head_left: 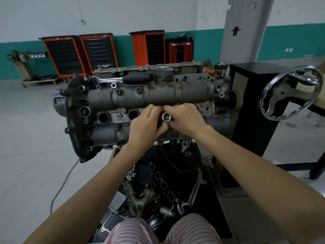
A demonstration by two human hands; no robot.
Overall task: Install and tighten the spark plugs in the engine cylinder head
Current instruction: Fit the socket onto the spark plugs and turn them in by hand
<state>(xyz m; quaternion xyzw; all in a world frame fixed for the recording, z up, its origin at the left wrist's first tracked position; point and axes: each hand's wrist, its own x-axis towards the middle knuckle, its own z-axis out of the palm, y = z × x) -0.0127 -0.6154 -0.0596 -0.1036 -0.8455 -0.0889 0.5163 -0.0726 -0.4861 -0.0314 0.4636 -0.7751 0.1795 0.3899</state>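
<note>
Working both hands right over the third plug well on the grey cast-aluminium cylinder head (140,95), which sits on its stand tilted toward me so the wells face up where I can reach them. My left hand (146,125) and right hand (184,118) are bunched together around the shiny chrome deep socket (166,117), its open square-drive end pointing back at me. My read is I'm spinning it by fingers so the spark plug starts in its threads gently instead of cross-threading. Both grips look curled round the socket, left one wrapping from below, right one pinching from the side and top. I can't see the plug itself; if it's there, it's hidden down inside the socket or the well. The two round dark plug wells (103,117) to the left are open, and I can't tell from here if plugs are already seated in them. The chrome ratchet with the black rubber handle (123,79) is parked along the top edge of the head, near but untouched, probably waiting for the tightening pass once hand-threading is done. Big chrome handwheel (290,93) on the right belongs to the stand, I'd guess for rotating the engine.
</note>
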